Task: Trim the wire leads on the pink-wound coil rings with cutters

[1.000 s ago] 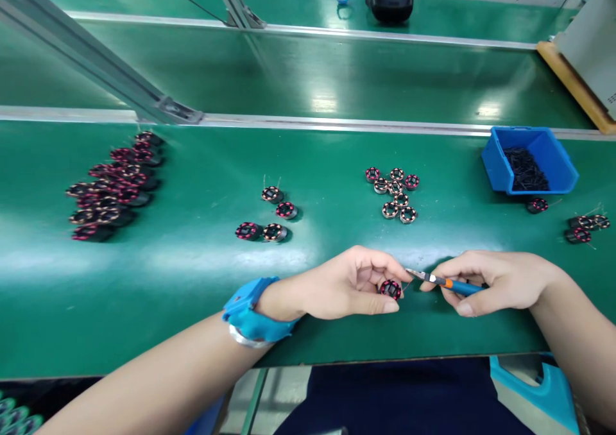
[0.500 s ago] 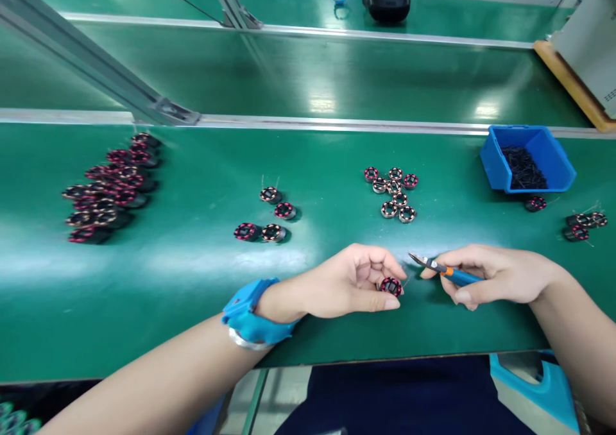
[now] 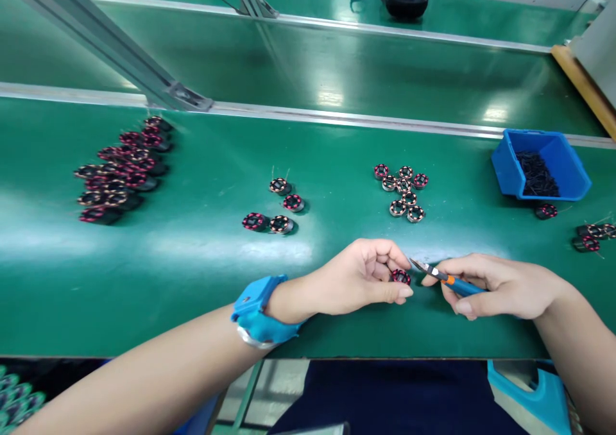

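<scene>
Between the thumb and fingers of my left hand [image 3: 359,278] is a small round motor stator [image 3: 401,277] with pink-red windings, its wound face turned up. My right hand [image 3: 500,287] is closed around wire cutters [image 3: 459,285] with blue and orange handles. Their slim metal jaws point left, close to the stator's right side. Whether the jaws touch a wire there I cannot tell. Beyond my hands lies a cluster of pink and copper-coloured stators [image 3: 403,183].
A blue bin [image 3: 575,177] of short black pieces stands at the right, with a stator [image 3: 546,212] before it and more stators [image 3: 586,243] farther right. Several stators [image 3: 280,224] lie left of centre. A larger group [image 3: 118,181] sits far left, near a metal post [image 3: 120,50].
The cutters' jaws and the stator have come closer together. The thin wire seen at the stator's right side is no longer distinct. The whole view has shifted and tilted slightly.
</scene>
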### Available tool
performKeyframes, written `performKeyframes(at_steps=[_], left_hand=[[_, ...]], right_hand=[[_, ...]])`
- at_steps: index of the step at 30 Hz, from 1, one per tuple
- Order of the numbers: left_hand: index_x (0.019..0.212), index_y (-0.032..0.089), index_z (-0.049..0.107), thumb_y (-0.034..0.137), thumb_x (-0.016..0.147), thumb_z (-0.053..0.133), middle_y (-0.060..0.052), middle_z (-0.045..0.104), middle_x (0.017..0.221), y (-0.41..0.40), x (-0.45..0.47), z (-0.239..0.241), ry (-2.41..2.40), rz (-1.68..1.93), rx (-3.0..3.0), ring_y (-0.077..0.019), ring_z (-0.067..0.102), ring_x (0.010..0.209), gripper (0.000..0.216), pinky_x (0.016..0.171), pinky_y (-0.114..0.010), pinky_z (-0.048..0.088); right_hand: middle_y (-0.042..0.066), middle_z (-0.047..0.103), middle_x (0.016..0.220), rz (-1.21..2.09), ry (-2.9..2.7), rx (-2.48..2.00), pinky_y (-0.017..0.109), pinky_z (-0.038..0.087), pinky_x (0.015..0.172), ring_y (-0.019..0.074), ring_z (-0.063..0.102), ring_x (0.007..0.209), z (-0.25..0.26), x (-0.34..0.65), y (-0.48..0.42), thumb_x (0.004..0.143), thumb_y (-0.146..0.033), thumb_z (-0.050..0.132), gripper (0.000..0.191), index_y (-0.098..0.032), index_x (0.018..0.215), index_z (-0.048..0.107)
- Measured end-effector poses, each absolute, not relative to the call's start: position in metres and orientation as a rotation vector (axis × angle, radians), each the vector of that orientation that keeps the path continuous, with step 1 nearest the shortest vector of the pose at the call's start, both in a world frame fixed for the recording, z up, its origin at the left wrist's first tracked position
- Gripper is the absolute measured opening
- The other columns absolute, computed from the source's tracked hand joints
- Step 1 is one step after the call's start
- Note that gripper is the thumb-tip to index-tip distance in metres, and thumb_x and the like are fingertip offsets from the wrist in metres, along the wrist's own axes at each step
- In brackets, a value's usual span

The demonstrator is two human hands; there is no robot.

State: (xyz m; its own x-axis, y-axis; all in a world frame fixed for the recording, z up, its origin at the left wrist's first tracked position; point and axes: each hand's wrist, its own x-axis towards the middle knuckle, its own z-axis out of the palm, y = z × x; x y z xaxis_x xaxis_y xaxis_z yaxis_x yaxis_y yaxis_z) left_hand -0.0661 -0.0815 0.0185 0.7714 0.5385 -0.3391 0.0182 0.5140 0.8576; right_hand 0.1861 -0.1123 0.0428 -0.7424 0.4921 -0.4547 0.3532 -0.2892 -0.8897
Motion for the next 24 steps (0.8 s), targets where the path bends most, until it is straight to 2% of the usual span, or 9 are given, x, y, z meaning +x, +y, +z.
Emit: performKeyframes(at_steps=[6,11,24], left_hand=[[0.092,0.011,0.059,0.014,0.073,0.076,0.001,0.067,0.073,-0.0816,-0.0654,0.0186,0.603,0.355,0.981,-0.0086,0.067,0.065,0.026,0.062,-0.02,0.054],[0.093,0.01,0.058,0.012,0.073,0.076,0.001,0.068,0.073,-0.0811,-0.0651,0.0198,0.61,0.351,0.972,-0.0092,0.068,0.066,0.026,0.063,-0.02,0.054],[0.095,0.011,0.058,0.011,0.072,0.076,0.001,0.067,0.078,-0.0813,-0.0656,0.0184,0.592,0.365,0.999,-0.0095,0.068,0.069,0.028,0.065,-0.021,0.053]], right_hand=[[0.002,0.058,0.079,2.124,-1.892,-1.149,0.023,0.044,0.058,0.01,0.053,0.063,0.0455,0.1815,-0.1123,0.088,-0.036,0.06,0.025,-0.014,0.098,0.058],[0.001,0.057,0.078,2.125,-1.864,-1.148,0.023,0.048,0.059,0.0097,0.056,0.062,0.0476,0.1784,-0.1122,0.089,-0.032,0.057,0.018,-0.014,0.092,0.056],[0.001,0.054,0.077,2.215,-1.751,-1.133,0.023,0.052,0.058,0.0109,0.058,0.065,0.0434,0.1801,-0.1117,0.091,-0.037,0.056,0.022,-0.015,0.089,0.052]])
